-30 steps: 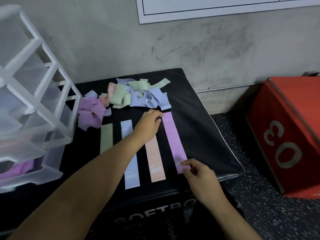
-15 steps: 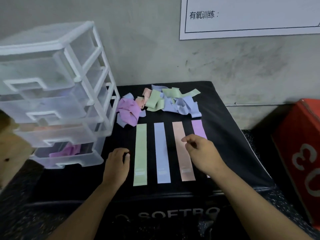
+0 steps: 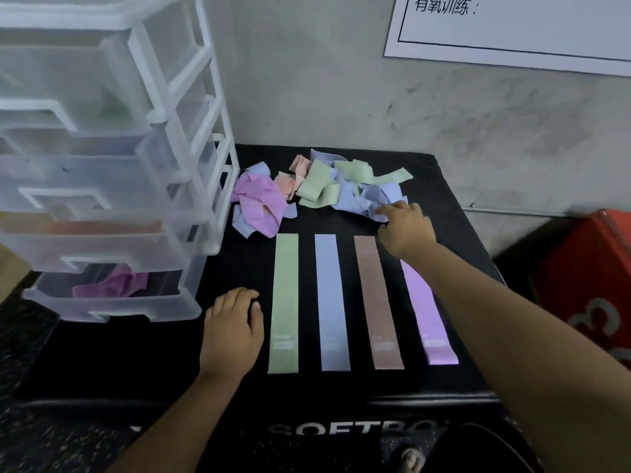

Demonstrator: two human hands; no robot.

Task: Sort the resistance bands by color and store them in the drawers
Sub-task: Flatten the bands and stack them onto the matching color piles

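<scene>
Flat on the black padded box [image 3: 454, 206] lie a green band [image 3: 285, 302], a blue band [image 3: 331, 302], a pink band [image 3: 377, 302] and a purple band [image 3: 428, 315], side by side. Behind them sits a tangled heap of bands [image 3: 324, 189] in the same colours. My right hand [image 3: 404, 227] reaches over the purple band's far end and touches the blue bands at the heap's right edge. My left hand [image 3: 232, 332] rests on the box left of the green band, fingers loosely curled, holding nothing. The clear plastic drawer unit [image 3: 112, 186] stands at the left.
The bottom drawer [image 3: 112, 302] holds purple bands; the drawer above it shows something pink. A grey wall with a white sheet [image 3: 512, 25] stands behind. A red box [image 3: 587, 268] sits on the floor at the right.
My right hand moved from above the pink band forward to the heap's right edge. My left hand stayed beside the green band. The view moved closer.
</scene>
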